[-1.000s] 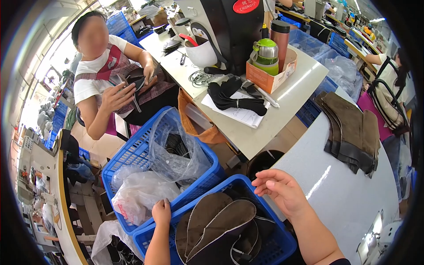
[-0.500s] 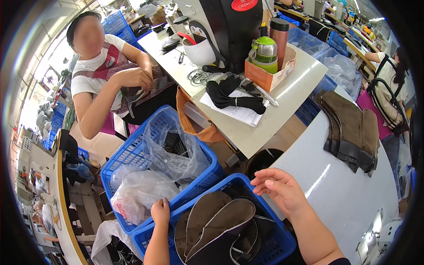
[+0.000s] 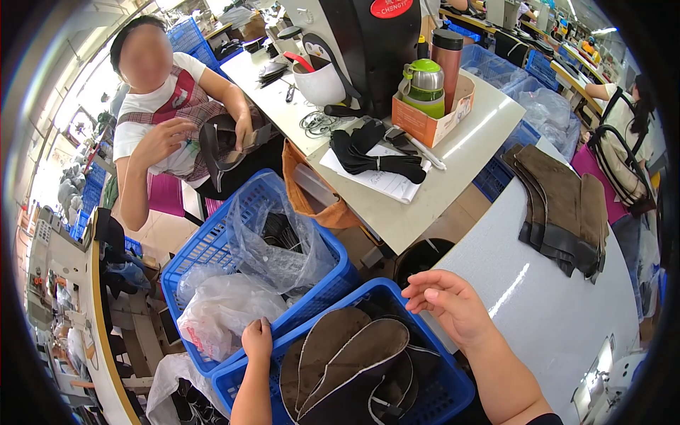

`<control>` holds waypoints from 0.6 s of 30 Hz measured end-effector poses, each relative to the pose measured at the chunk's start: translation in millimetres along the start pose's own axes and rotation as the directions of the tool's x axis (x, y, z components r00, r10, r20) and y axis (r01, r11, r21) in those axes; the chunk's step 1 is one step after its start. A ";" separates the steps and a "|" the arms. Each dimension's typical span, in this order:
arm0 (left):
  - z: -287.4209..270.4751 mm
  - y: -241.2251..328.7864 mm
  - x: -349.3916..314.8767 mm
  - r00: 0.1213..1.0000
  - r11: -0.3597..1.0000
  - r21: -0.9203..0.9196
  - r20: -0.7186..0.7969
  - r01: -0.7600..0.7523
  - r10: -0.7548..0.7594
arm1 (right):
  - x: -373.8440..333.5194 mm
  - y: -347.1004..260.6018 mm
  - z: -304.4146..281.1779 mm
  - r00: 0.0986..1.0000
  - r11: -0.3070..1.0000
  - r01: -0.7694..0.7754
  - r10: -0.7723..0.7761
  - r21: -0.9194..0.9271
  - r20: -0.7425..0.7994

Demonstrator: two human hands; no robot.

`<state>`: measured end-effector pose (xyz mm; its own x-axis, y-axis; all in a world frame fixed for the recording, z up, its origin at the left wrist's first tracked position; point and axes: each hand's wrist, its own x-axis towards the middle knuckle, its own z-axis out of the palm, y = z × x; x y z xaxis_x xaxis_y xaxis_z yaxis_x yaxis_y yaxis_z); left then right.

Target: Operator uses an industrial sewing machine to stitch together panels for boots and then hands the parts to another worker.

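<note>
At the lower middle, my left hand point(image 3: 257, 338) is closed over the side rim of the near blue plastic basket point(image 3: 453, 399), where it meets the basket behind it. The near basket holds dark brown, rounded fabric pieces point(image 3: 365, 350) with pale edges. My right hand point(image 3: 448, 306) hangs above that basket's right corner, palm partly turned up, its fingers loosely bent and apart with nothing in them. To its right, a stack of brown and black cut pieces point(image 3: 559, 205) lies on a pale grey tabletop point(image 3: 538, 312).
A second blue basket point(image 3: 340, 280) holds clear and white plastic bags point(image 3: 234, 312). Ahead stands a table point(image 3: 418, 219) with black straps point(image 3: 375, 156), a green flask point(image 3: 426, 81) and a sewing machine. A co-worker point(image 3: 166, 113) sits at far left holding a dark piece point(image 3: 225, 145).
The co-worker's hands have moved apart; one is raised toward the chest, and the dark piece shows more fully. My two hands have stayed where they were.
</note>
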<state>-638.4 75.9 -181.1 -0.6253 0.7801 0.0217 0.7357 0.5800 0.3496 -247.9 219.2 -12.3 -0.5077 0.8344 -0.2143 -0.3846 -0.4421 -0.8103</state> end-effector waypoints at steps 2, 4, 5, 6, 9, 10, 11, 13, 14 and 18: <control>0.5 -0.7 0.1 1.000 1.000 -0.005 -0.002 0.001 -0.001 | 0.4 0.8 1.3 0.999 0.999 0.015 -0.016 -0.031 -0.030; 0.8 0.2 0.5 1.000 1.000 -0.012 -0.003 0.001 -0.001 | 0.2 0.2 0.0 1.000 1.000 0.006 -0.006 -0.020 -0.019; 0.2 1.1 0.6 1.000 1.000 -0.006 0.001 0.005 -0.005 | 0.2 -0.1 -0.6 1.000 1.000 -0.003 0.003 -0.009 -0.008; -0.9 1.4 0.7 1.000 1.000 0.001 0.004 0.009 -0.009 | 0.2 0.0 -0.6 1.000 1.000 -0.003 0.003 -0.008 -0.007; 1.1 -3.9 1.5 1.000 1.000 0.005 -0.005 -0.005 0.005 | 0.0 0.5 -0.4 1.000 1.000 0.004 -0.004 0.012 0.008; 1.4 -3.8 1.3 1.000 1.000 0.005 -0.007 -0.006 0.006 | -0.3 0.0 -0.3 1.000 1.000 0.004 -0.004 0.005 0.003; 1.6 -3.2 0.7 1.000 1.000 -0.001 -0.006 -0.003 0.003 | -0.7 -0.6 -0.1 1.000 1.000 0.003 -0.003 -0.002 -0.002; 1.1 -1.8 -0.1 1.000 1.000 -0.005 -0.008 -0.001 0.001 | -0.8 -0.6 -0.4 1.000 1.000 -0.001 0.001 -0.002 -0.003; 0.6 -1.0 -0.6 1.000 1.000 -0.010 -0.006 0.002 -0.002 | -0.4 -0.4 -0.4 1.000 1.000 -0.008 0.008 -0.003 -0.006; -1.7 3.1 -1.1 1.000 1.000 -0.009 -0.004 0.002 -0.002 | -1.5 -1.2 -0.5 1.000 1.000 -0.001 0.001 -0.001 -0.004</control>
<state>-635.9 76.5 -178.5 -0.6274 0.7783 0.0245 0.7324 0.5792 0.3579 -246.3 218.6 -11.3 -0.5051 0.8352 -0.2176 -0.3827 -0.4428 -0.8109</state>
